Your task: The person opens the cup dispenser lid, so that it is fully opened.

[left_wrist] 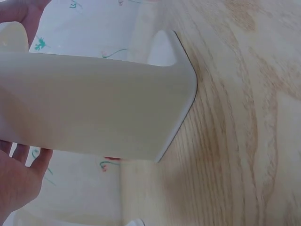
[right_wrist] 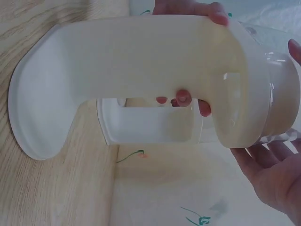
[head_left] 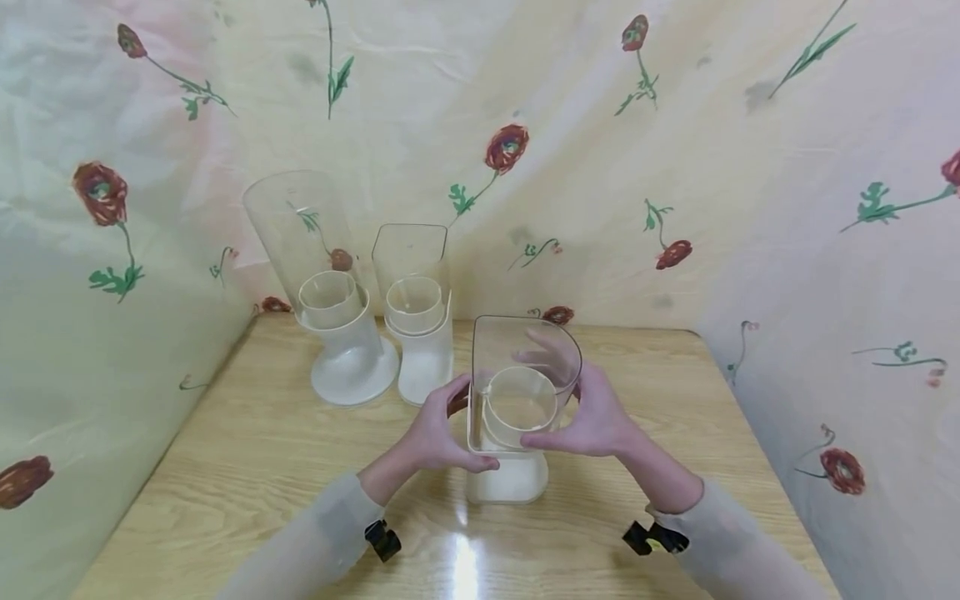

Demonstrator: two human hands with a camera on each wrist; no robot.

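Both hands hold a white stand with a flat foot, a round white cup on top and a clear D-shaped sleeve around that cup. My left hand grips the upper left side, thumb in front and fingers behind. From the right, my right hand wraps the clear sleeve, its thumb across the front near the cup. In the left wrist view the stand's flat side fills the middle, its foot right at the tabletop. The right wrist view shows the stand's curved neck upright over its foot.
Two similar white stands with clear sleeves stand at the back left: a taller one with a round foot and a narrower one beside it. The wooden table ends at a flowered cloth behind and on both sides.
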